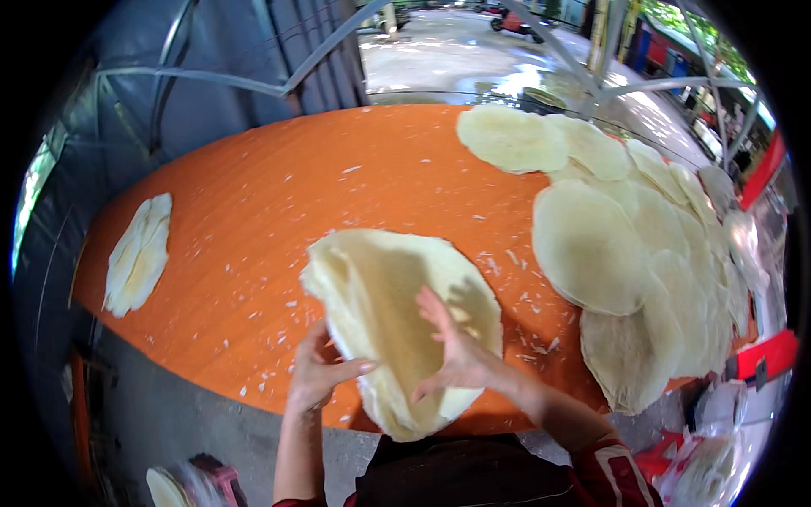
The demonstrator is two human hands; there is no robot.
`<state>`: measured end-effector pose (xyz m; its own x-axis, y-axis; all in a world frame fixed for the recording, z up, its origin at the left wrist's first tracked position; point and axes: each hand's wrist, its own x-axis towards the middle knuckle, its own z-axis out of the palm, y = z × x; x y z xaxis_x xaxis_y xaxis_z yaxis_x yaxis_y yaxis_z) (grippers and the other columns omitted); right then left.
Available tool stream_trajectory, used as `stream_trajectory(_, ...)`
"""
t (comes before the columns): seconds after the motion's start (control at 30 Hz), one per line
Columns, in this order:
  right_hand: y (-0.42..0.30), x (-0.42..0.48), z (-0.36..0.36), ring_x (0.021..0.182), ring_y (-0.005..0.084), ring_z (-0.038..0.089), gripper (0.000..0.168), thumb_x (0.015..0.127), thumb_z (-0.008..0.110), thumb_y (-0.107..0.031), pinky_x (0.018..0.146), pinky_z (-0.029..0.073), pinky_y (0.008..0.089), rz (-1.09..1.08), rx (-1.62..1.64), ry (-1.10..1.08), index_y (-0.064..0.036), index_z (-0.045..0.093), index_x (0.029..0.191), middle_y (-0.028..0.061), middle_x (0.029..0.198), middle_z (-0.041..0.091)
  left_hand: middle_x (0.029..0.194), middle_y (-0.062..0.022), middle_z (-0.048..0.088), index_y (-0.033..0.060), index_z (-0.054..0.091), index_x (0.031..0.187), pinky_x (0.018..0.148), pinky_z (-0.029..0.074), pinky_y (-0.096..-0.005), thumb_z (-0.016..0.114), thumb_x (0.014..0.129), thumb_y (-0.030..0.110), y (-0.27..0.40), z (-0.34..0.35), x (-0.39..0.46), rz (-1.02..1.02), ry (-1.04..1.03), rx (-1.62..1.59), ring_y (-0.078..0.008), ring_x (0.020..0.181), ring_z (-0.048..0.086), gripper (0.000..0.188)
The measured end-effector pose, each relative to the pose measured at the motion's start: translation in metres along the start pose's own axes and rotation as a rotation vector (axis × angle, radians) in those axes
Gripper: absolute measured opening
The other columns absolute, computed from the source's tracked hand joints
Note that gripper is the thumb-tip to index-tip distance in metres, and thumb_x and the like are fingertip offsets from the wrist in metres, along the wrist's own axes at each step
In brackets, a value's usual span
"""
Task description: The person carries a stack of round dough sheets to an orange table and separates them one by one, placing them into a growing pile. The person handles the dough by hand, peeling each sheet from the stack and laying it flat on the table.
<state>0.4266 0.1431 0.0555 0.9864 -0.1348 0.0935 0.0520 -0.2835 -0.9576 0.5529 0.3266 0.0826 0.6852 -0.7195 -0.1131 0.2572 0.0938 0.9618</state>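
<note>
A thin, round, pale-yellow sheet [443,260], flatbread-like, lies at the near edge of the orange table, its left side folded over lengthwise. My left hand [323,371] grips that folded side, thumb on top and fingers at the outer edge. Over the sheet's middle, my right hand [453,355] is held with thumb and fingers spread, casting a shadow on it; whether its fingertips touch the surface I cannot tell. At the table's left end rests a folded sheet [138,256] of the same kind.
Many round sheets [589,247] overlap in a spread pile along the right side of the orange table [253,190]. Pale flakes are scattered over its surface. Metal frame bars [222,79] and dark sheeting [215,38] stand behind. Plastic-wrapped items [703,469] are at lower right.
</note>
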Motion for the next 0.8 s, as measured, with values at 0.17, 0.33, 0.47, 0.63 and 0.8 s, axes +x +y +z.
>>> stream_trajectory(0.17,-0.016,0.012,0.041,0.128,0.0334,0.022,0.131,0.045,0.083,-0.046,0.098,0.029,0.0468,0.057,0.005,-0.057,-0.004,-0.001,0.137,0.0217,0.139,0.015,0.107,-0.011,0.056,-0.0018,0.045,0.116,0.08,0.049,-0.0331,0.078,0.055,0.0,0.002,-0.006,-0.015,0.03,0.036,-0.034,-0.0199,0.096,0.055,0.069)
stream_trajectory(0.33,-0.003,0.007,0.039,0.126,0.0333,0.025,0.12,0.053,0.08,-0.042,0.099,0.028,0.0446,0.16,0.076,-0.061,-0.002,0.004,0.136,0.0235,0.137,0.02,0.111,-0.0097,0.054,-0.0005,0.044,0.118,0.086,0.045,-0.0341,0.077,0.056,-0.002,-0.008,-0.017,-0.017,0.008,0.031,-0.078,-0.0192,0.103,0.052,0.07)
stream_trajectory(0.47,-0.011,0.001,0.042,0.124,0.0342,0.029,0.102,0.063,0.075,-0.038,0.1,0.027,0.043,0.163,0.144,0.028,0.001,0.013,0.135,0.0264,0.132,0.028,0.112,-0.0083,0.054,0.0004,0.044,0.119,0.089,0.042,-0.0336,0.078,0.056,0.0,-0.009,-0.016,-0.018,0.018,0.039,-0.118,-0.0182,0.106,0.049,0.071)
stream_trajectory(0.63,-0.023,0.001,0.055,0.122,0.0328,0.034,0.094,0.063,0.075,-0.034,0.099,0.03,0.0403,0.098,0.04,0.07,0.0,0.021,0.133,0.0244,0.129,0.035,0.11,-0.0084,0.055,0.0003,0.043,0.119,0.089,0.042,-0.0336,0.078,0.056,-0.001,-0.01,-0.015,-0.015,0.016,0.02,-0.118,-0.0179,0.104,0.05,0.072)
stream_trajectory(0.8,-0.026,0.003,0.051,0.122,0.0322,0.034,0.095,0.061,0.076,-0.031,0.099,0.029,0.0394,0.125,-0.004,0.039,0.0,0.022,0.132,0.0243,0.128,0.036,0.109,-0.0089,0.055,0.0001,0.041,0.12,0.091,0.042,-0.0339,0.079,0.053,-0.003,-0.01,-0.015,-0.02,0.04,0.018,-0.067,-0.018,0.104,0.051,0.077)
